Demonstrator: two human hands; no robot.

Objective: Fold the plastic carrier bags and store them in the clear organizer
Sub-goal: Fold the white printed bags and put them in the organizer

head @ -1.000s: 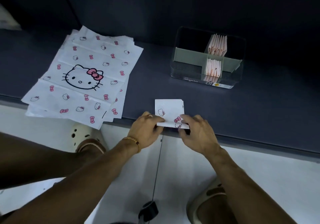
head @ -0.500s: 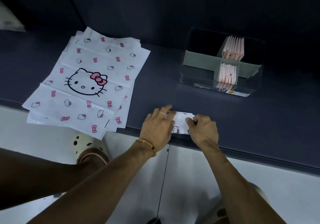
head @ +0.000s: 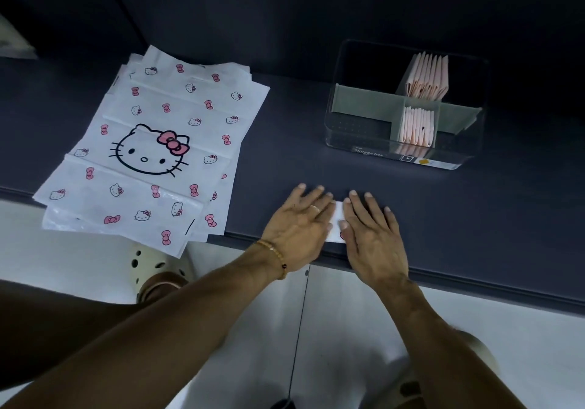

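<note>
1. I see a dark grey worktop (head: 316, 142) with a straight front edge.
2. Dark wall panelling (head: 285, 12) behind it.
3. White cabinet fronts (head: 348, 329) below, split by a thin vertical seam.
4. Lighting dim.

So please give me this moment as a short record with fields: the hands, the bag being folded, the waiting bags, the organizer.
left hand: flat, fingers straight, pressing on the folded bag
right hand: flat, fingers straight, pressing the same bag
folded bag: small white packet at the counter's front edge, mostly covered by both hands
unfolded bags: flat stack at the left, overhanging the edge
clear organizer: at the back right, with grey dividers; folded bags stand in two middle compartments
stored bags: upright, pinkish
</note>
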